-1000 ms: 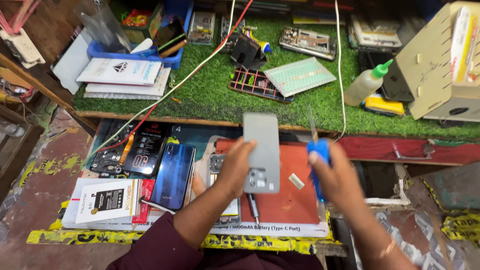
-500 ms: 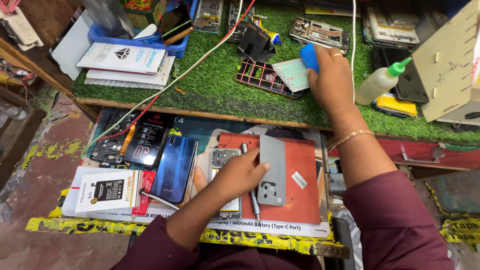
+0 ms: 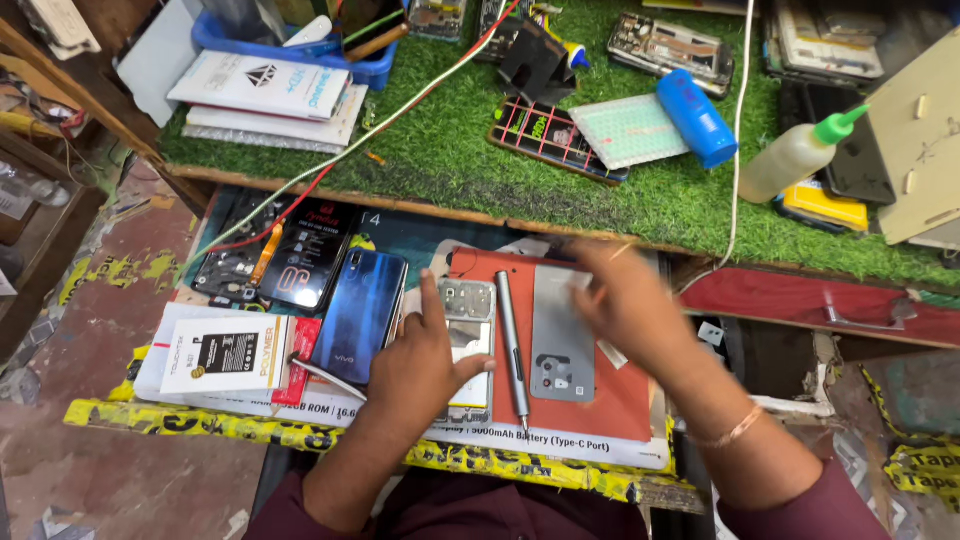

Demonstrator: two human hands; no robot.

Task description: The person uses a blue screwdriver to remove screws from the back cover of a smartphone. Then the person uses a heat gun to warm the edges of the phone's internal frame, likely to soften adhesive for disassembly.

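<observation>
**Both hands down on the red mat, neither closed on anything**

Flat and loose, the left hand (image 3: 425,350) rests with its fingers spread over an opened phone (image 3: 466,335), the index finger pointing up beside the phone's bare inner frame; it presses rather than grips. The right hand (image 3: 630,300) is motion-blurred above the upper corner of the grey back cover (image 3: 562,335), fingers apart, and I cannot tell whether it touches the cover or only hovers over it. The cover lies face-down on the red mat (image 3: 620,400), its camera cutout toward the person. A slim screwdriver (image 3: 510,340) lies between phone and cover, just beside both.

A judgement on risk: the screwdriver sits loose right between the two hands, so a sweep of either could roll it off the mat's near edge. The cover lies near the mat's front too, and a careless nudge might slide it toward the yellow-taped bench edge (image 3: 250,425). A white slip under the right hand could be knocked away.

Much of the phone is hidden beneath the left palm. The right fingertips are smeared past reading. On the grass shelf behind, a blue cylinder (image 3: 697,118) and a squeeze bottle (image 3: 795,155) lie well apart from the hands; a blue phone (image 3: 360,315) sits left of the work.
</observation>
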